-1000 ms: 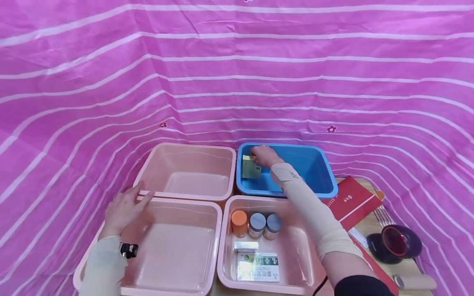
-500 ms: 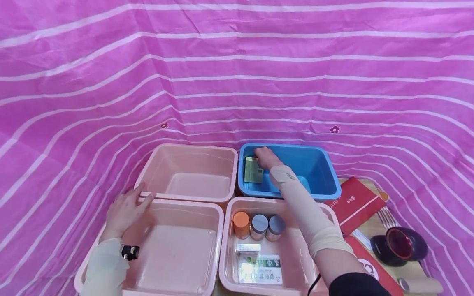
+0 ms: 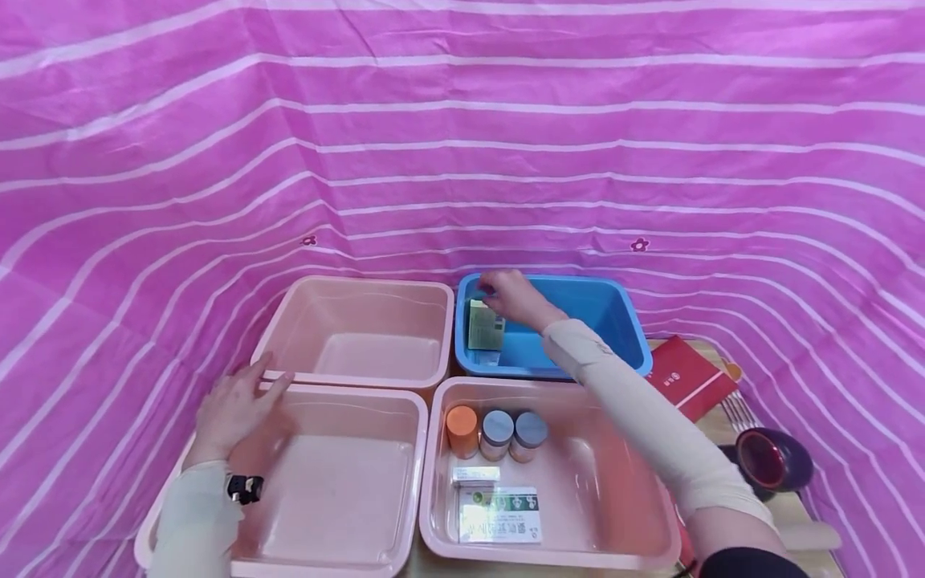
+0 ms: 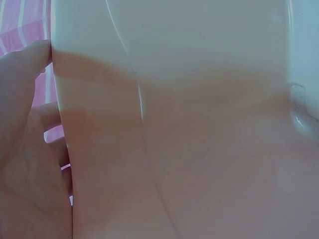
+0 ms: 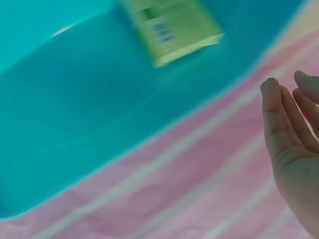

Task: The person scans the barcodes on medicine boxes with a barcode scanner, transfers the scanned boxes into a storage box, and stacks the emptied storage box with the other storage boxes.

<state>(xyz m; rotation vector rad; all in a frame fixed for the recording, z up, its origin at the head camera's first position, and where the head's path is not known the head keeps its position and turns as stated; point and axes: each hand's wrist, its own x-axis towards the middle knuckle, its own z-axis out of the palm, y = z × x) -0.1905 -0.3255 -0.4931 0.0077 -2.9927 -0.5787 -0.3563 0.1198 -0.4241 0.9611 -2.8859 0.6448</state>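
My right hand (image 3: 515,297) hovers over the back left part of the blue bin (image 3: 614,373). In the right wrist view its fingers are extended and hold nothing, apart from the box. A yellow-green carton (image 3: 486,327) stands in that bin against its left side, with a barcode label showing in the right wrist view (image 5: 174,32). My left hand (image 3: 233,408) rests at the left rim of the front left pink bin (image 3: 422,457), fingers spread toward its back corner. In the left wrist view its fingers lie along the outside of the bin wall (image 4: 149,149).
The front right pink bin (image 3: 426,522) holds an orange-capped bottle (image 3: 462,431), two grey-capped jars (image 3: 497,433), a small white box (image 3: 475,475) and a flat green-white box (image 3: 499,514). Another pink bin (image 3: 445,321) stands back left. Red packets (image 3: 686,377), forks (image 3: 739,411) and dark bowls (image 3: 773,459) lie at right.
My right hand has let go of the yellow-green carton and risen back toward the blue bin's rim. The carton stays in the bin. My left hand keeps its place on the rim.
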